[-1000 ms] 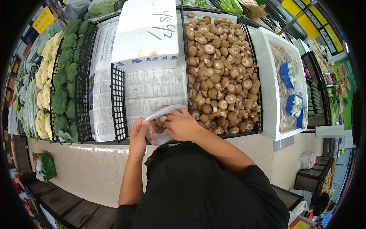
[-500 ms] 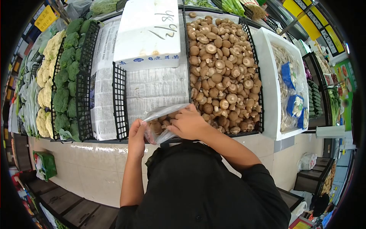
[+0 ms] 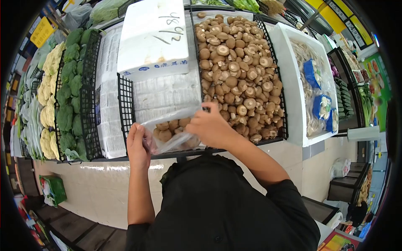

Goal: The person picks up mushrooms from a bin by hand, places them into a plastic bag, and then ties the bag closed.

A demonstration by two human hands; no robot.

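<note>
A clear plastic bag (image 3: pixel 178 140) with several brown mushrooms (image 3: pixel 165 135) inside is stretched between my two hands, its mouth facing up. My left hand (image 3: pixel 137 144) pinches the bag's left edge between thumb and fingers. On the other side, my right hand (image 3: pixel 211 129) has its fingers closed on the bag's right edge, beside the heap of loose shiitake mushrooms (image 3: pixel 234 77). Part of the bag's right end is hidden behind the right hand.
A white foam box (image 3: pixel 153 37) stands on newspaper behind the bag. Left are black crates (image 3: pixel 90 121), broccoli (image 3: pixel 65 115) and cauliflower (image 3: pixel 45 113). A foam tray (image 3: pixel 289 83) with packaged mushrooms lies right. A green basket (image 3: pixel 56 190) rests on the floor.
My hands have moved apart, so the bag is pulled wider and more of its mushrooms show. The left hand has shifted left. The whole view has tilted slightly.
</note>
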